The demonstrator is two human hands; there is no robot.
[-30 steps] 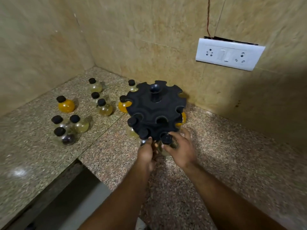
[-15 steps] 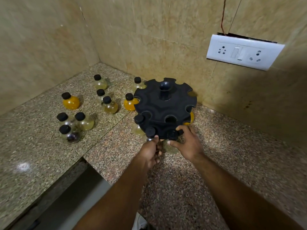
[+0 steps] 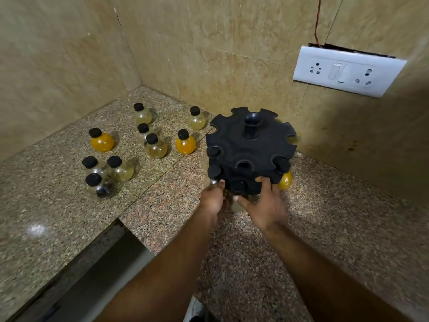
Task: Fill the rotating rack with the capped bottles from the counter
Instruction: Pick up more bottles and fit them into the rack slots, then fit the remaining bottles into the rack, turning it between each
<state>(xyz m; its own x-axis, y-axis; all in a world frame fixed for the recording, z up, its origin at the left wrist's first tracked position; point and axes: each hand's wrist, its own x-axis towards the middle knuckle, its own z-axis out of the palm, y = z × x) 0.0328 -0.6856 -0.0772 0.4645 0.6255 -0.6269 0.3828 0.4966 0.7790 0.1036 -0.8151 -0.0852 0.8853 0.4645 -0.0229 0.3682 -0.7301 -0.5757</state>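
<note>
My R hand, fingers spread, touches the matte black notched rack at its near rim; L hand curled beside it, grip can't tell. Round capped bottles stand left on speckled granite counter.

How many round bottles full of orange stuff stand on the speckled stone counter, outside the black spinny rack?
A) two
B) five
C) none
A: one orange-filled round bottle stands far left on the speckled granite counter, another orange-filled bottle just left of the black plastic rotating rack.

Matt black, probably plastic rack on polished speckled granite counter; glossy bottles.
</note>
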